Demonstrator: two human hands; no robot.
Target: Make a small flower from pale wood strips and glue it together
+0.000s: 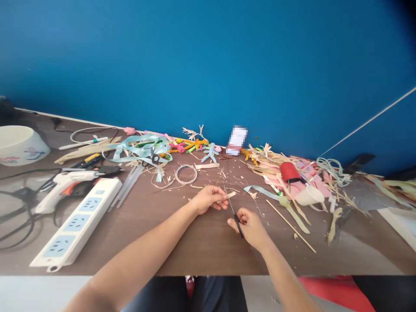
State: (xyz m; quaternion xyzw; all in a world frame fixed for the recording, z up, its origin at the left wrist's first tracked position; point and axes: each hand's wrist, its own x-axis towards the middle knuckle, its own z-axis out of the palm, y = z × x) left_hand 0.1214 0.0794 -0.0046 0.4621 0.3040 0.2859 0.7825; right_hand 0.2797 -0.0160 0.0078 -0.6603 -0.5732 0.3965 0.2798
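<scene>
Near the middle of the table, my left hand (210, 200) pinches a small pale strip (231, 195), which looks like dried husk. My right hand (249, 225) is closed around the black handles of a pair of scissors (238, 225). The thin blades point away from me and reach up to the strip beside my left fingertips; whether they are apart or together is too fine to tell. Small pale scraps lie scattered on the tabletop beyond both hands. A roll of tape (186, 174) lies flat beyond my left hand.
At left are a white power strip (78, 223), a glue gun (61, 186) with cables, and a white tub (22, 145). Blue ribbon (136, 145) lies further back. Right of my hands are a thin stick (290, 226), a red cup-like object (290, 172) and husk pieces. A blue wall (208, 65) stands behind.
</scene>
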